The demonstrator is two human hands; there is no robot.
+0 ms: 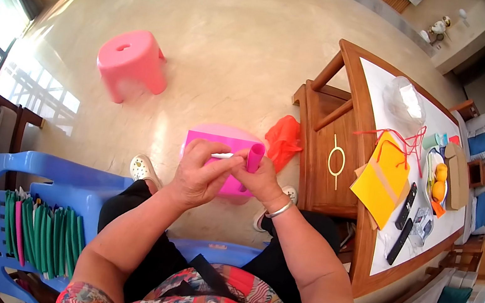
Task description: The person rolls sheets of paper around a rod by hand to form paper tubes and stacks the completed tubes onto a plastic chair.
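Both of my hands meet in front of me, above a magenta sheet (198,139) lying on a pink stool. My right hand (256,178) is wrapped round a rolled magenta tube (255,158), which stands roughly upright with its open end up. The fingers of my left hand (201,173) pinch a thin white strip (221,155) that reaches toward the roll. My left fingertips touch or nearly touch my right hand. A bracelet circles my right wrist.
Green rolled pieces and one pink one (45,234) hang over a blue plastic chair (31,165) at left. A pink stool (132,64) stands ahead. Beside the red plastic bag (284,140), a wooden table (361,281) at right holds yellow sheets (380,185), remotes and fruit.
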